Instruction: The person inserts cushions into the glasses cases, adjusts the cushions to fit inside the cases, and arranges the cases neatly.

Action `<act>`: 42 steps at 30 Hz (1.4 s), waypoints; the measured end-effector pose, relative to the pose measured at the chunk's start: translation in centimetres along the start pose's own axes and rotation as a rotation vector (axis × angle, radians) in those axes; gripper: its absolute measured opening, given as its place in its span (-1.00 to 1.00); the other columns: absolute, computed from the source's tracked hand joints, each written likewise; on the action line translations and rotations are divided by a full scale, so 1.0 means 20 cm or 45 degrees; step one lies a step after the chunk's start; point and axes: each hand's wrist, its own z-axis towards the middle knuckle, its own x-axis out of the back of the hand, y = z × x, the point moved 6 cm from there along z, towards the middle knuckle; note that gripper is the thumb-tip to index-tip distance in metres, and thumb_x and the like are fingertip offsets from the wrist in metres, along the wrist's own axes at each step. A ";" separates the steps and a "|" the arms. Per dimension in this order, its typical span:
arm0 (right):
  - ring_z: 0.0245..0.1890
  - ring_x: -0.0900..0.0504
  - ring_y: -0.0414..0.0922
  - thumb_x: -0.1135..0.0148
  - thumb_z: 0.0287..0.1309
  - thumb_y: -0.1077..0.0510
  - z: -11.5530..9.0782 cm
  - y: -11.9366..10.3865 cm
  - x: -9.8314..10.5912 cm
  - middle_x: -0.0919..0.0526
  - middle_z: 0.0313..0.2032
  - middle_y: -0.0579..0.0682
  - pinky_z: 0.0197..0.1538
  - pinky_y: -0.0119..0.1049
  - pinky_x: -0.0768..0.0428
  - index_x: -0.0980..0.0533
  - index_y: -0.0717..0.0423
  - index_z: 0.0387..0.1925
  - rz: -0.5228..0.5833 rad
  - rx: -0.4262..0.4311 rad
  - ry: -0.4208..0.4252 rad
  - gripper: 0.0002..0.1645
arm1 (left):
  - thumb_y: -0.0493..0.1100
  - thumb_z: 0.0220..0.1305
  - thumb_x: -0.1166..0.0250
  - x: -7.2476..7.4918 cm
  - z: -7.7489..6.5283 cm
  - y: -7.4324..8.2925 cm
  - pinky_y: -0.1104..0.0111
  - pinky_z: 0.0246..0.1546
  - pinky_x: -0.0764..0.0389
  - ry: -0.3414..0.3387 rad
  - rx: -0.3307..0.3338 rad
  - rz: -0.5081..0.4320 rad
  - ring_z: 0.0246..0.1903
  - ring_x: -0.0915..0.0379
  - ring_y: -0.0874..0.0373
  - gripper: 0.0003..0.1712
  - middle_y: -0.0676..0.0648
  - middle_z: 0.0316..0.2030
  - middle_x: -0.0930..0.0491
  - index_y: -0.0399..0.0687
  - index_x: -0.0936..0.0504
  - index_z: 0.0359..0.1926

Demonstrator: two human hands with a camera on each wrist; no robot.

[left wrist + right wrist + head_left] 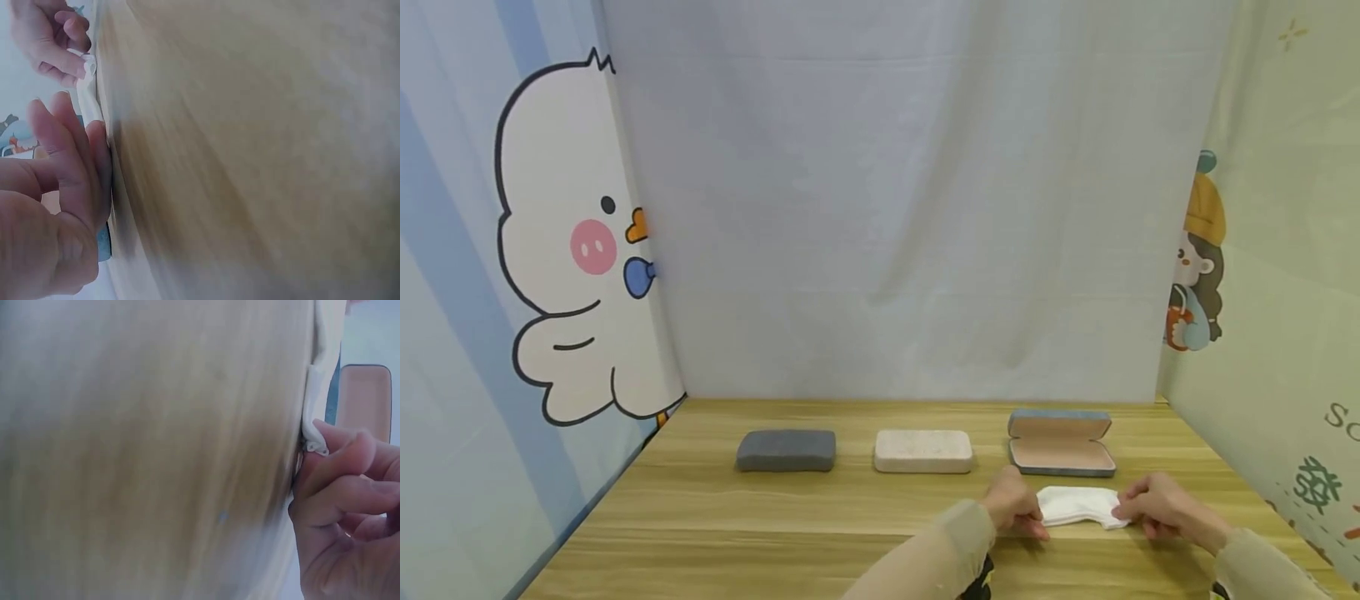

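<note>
A soft, folded white cloth (1078, 505) lies low over the table between both hands, its lower edge curving up in the middle. My right hand (1168, 507) pinches the cloth's right end between thumb and fingertip; the right wrist view shows the rolled edge (316, 445) there. At the left end my left hand (1017, 502) grips the cloth near its edge, its outer fingers (78, 147) stretched out along the table; the pinch itself is hidden in the left wrist view. Just behind the cloth stands an open glasses case (1062, 454), blue-grey outside and pinkish inside, lid up.
Two closed glasses cases stand in line to the left: a cream one (922, 452) in the middle and a dark grey one (786, 451) farther left. The wooden table (715, 533) ends at a white curtain (880, 208) behind, with printed cloth walls on both sides.
</note>
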 end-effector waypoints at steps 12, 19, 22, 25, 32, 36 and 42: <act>-0.80 -0.34 -0.41 -0.28 -0.01 0.12 0.02 0.00 0.03 -0.34 -0.82 -0.26 -0.73 -0.60 -0.25 -0.42 0.36 -0.15 0.286 -0.004 -0.189 -0.54 | -0.48 0.06 -0.18 0.05 0.14 -0.03 0.62 -0.73 -0.46 -0.504 -0.087 -0.304 -0.77 -0.44 0.28 -0.95 -0.14 -0.72 -0.56 -0.39 -0.52 -0.50; -0.80 -0.26 -0.41 -0.21 0.07 0.11 0.03 0.00 0.05 -0.32 -0.82 -0.26 -0.71 -0.59 -0.21 -0.44 0.24 -0.20 0.342 0.023 -0.272 -0.69 | -0.48 0.05 -0.19 0.05 0.18 -0.03 0.61 -0.76 -0.45 -0.580 -0.113 -0.433 -0.77 -0.45 0.29 -0.83 -0.08 -0.77 -0.52 -0.23 -0.40 -0.53; -0.79 -0.26 -0.41 -0.21 0.08 0.10 0.03 0.01 0.05 -0.32 -0.81 -0.26 -0.71 -0.59 -0.21 -0.43 0.20 -0.22 0.355 0.013 -0.273 -0.71 | -0.48 0.05 -0.20 0.05 0.19 -0.04 0.61 -0.76 -0.45 -0.562 -0.114 -0.447 -0.77 -0.45 0.29 -0.84 -0.08 -0.77 -0.52 -0.24 -0.41 -0.54; -0.79 -0.27 -0.41 -0.21 0.07 0.09 0.04 0.02 0.06 -0.31 -0.81 -0.26 -0.71 -0.59 -0.21 -0.43 0.19 -0.23 0.360 0.013 -0.268 -0.71 | -0.49 0.04 -0.20 0.05 0.19 -0.04 0.62 -0.75 -0.45 -0.544 -0.118 -0.454 -0.76 -0.45 0.29 -0.83 -0.07 -0.77 -0.52 -0.23 -0.40 -0.52; -0.79 -0.27 -0.40 -0.19 0.10 0.11 0.05 0.02 0.07 -0.36 -0.80 -0.24 -0.70 -0.58 -0.19 -0.46 0.15 -0.27 0.390 0.036 -0.266 -0.79 | -0.49 0.02 -0.21 0.05 0.19 -0.04 0.61 -0.75 -0.46 -0.540 -0.123 -0.464 -0.75 -0.46 0.27 -0.77 -0.08 -0.75 -0.52 -0.18 -0.36 -0.54; -0.78 -0.29 -0.41 -0.17 0.11 0.11 0.05 0.02 0.08 -0.40 -0.78 -0.25 -0.72 -0.60 -0.20 -0.47 0.09 -0.33 0.404 0.031 -0.282 -0.86 | -0.52 0.03 -0.19 0.05 0.18 -0.03 0.60 -0.75 -0.45 -0.559 -0.122 -0.464 -0.75 -0.46 0.26 -0.76 -0.09 -0.75 -0.52 -0.18 -0.35 -0.53; -0.77 -0.30 -0.41 -0.18 0.11 0.09 0.04 0.02 0.08 -0.42 -0.76 -0.24 -0.71 -0.60 -0.21 -0.48 0.10 -0.31 0.397 0.014 -0.276 -0.83 | -0.51 0.03 -0.19 0.05 0.18 0.00 0.61 -0.73 -0.46 -0.569 -0.124 -0.455 -0.75 -0.47 0.28 -0.78 -0.08 -0.75 -0.52 -0.18 -0.37 -0.55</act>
